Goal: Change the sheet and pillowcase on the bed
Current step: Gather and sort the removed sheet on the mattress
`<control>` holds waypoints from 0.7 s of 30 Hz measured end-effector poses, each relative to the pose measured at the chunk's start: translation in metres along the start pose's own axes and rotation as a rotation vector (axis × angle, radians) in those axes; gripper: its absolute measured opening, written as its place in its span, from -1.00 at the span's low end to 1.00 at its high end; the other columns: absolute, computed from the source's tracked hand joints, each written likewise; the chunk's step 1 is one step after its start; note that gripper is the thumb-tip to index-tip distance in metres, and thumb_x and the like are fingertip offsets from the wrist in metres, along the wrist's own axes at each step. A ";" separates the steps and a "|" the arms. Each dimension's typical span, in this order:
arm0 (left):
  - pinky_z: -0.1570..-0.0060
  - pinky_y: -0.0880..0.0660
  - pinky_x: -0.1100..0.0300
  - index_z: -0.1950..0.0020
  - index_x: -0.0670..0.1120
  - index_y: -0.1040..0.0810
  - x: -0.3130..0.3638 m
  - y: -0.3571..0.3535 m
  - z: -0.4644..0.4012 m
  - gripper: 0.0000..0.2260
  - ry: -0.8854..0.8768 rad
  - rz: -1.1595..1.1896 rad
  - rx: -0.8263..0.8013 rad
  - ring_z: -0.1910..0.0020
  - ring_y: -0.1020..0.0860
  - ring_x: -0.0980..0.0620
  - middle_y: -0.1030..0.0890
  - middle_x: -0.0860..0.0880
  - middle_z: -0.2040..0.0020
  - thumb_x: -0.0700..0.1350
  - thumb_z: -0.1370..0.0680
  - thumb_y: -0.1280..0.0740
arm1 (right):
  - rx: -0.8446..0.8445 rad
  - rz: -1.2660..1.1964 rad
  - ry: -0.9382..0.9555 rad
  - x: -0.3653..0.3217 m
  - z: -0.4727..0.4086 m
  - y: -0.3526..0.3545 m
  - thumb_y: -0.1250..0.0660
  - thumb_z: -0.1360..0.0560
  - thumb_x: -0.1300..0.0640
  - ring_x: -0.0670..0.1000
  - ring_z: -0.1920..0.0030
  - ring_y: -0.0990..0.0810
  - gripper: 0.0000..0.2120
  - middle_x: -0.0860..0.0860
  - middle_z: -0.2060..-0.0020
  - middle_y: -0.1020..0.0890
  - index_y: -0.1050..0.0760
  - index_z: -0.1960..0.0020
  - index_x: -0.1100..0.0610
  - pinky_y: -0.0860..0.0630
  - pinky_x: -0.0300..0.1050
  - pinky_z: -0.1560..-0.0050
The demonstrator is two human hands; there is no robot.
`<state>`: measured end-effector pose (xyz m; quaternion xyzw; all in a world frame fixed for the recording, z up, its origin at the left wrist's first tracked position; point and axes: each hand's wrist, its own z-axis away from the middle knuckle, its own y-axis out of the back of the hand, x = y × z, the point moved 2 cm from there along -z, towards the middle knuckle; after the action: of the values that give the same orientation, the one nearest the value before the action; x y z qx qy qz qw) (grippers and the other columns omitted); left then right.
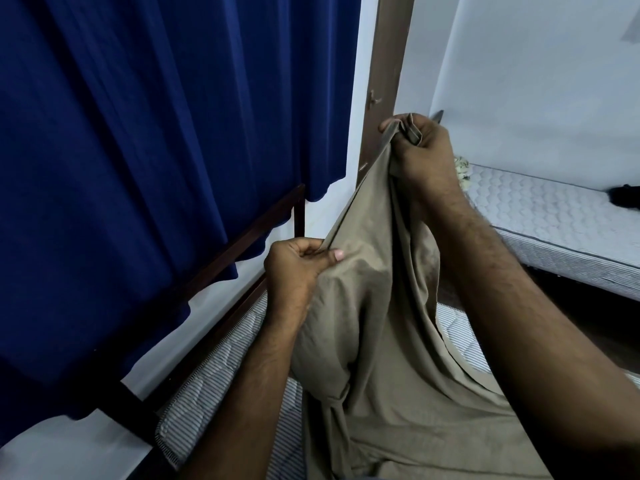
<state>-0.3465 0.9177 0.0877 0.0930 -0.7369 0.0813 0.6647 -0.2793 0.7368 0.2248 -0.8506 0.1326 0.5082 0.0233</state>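
The tan sheet hangs lifted above the striped mattress, its lower part heaped on the mattress surface. The left hand grips the sheet's hemmed edge, fingers curled tight and the thumb pressed against the cloth, just above the mattress's head end. The right hand is higher above the mattress and holds a bunched corner of the same hem, fingers folded round the fabric, so the edge runs taut between the two hands. Beside the mattress, on its far side, stands a dark wooden bed frame, with a navy curtain hanging behind it. Well apart from the mattress, across a gap of floor, lies a second quilted mattress, bare of any sheet.
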 end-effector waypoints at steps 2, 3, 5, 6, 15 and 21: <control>-0.05 -0.66 -0.06 -0.11 -0.26 -0.67 -0.001 -0.004 -0.001 -0.50 0.016 -0.052 -0.070 0.06 -0.72 -0.01 -0.74 -0.10 0.07 -0.07 -0.26 -0.68 | -0.003 0.005 -0.005 0.002 -0.001 0.001 -0.29 -0.55 0.18 0.08 0.19 -0.64 -0.79 0.01 0.26 -0.68 -0.66 0.13 -0.03 -0.62 0.27 -0.01; -0.05 -0.66 -0.05 -0.11 -0.26 -0.67 -0.001 -0.006 -0.001 -0.50 0.011 -0.069 -0.079 0.06 -0.72 0.00 -0.74 -0.09 0.07 -0.08 -0.27 -0.68 | -0.001 0.011 -0.003 0.003 -0.001 0.001 -0.28 -0.55 0.19 0.09 0.20 -0.64 -0.79 0.03 0.25 -0.68 -0.66 0.13 -0.02 -0.63 0.28 0.00; -0.03 -0.67 0.02 -0.09 -0.24 -0.69 0.003 -0.009 0.004 -0.59 -0.034 -0.120 -0.050 0.09 -0.72 0.07 -0.74 -0.04 0.11 -0.10 -0.33 -0.65 | -0.001 0.013 -0.006 0.006 -0.001 0.001 -0.28 -0.54 0.20 0.07 0.20 -0.64 -0.77 0.03 0.25 -0.69 -0.66 0.14 -0.02 -0.62 0.28 -0.01; -0.02 -0.67 0.04 -0.07 -0.21 -0.70 0.005 -0.010 0.005 -0.65 -0.061 -0.148 -0.029 0.11 -0.71 0.10 -0.74 -0.01 0.13 -0.11 -0.36 -0.63 | 0.000 0.008 -0.012 0.006 -0.001 0.002 -0.28 -0.54 0.20 0.05 0.20 -0.65 -0.77 0.01 0.25 -0.69 -0.67 0.15 -0.03 -0.62 0.27 -0.03; 0.01 -0.66 -0.03 0.04 -0.09 -0.74 0.006 -0.009 0.006 -0.89 -0.142 -0.210 -0.039 0.17 -0.71 0.09 -0.73 0.07 0.22 -0.08 -0.51 -0.50 | 0.036 0.027 -0.015 0.009 0.000 0.009 -0.27 -0.56 0.26 0.06 0.12 -0.68 -0.78 0.03 0.19 -0.71 -0.66 0.10 0.04 -0.62 0.13 -0.08; 0.11 -0.65 -0.03 0.11 -0.15 -0.69 0.009 -0.004 0.003 -0.81 -0.176 -0.269 0.008 0.19 -0.69 -0.06 -0.71 -0.02 0.26 -0.05 -0.59 -0.41 | 0.060 0.020 -0.010 0.017 -0.004 0.015 -0.26 -0.51 0.20 -0.06 0.18 -0.64 -0.79 -0.09 0.25 -0.68 -0.65 0.13 0.00 -0.58 -0.01 0.01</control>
<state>-0.3490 0.9125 0.0962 0.2002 -0.7727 -0.0142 0.6022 -0.2722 0.7187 0.2130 -0.8457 0.1561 0.5085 0.0443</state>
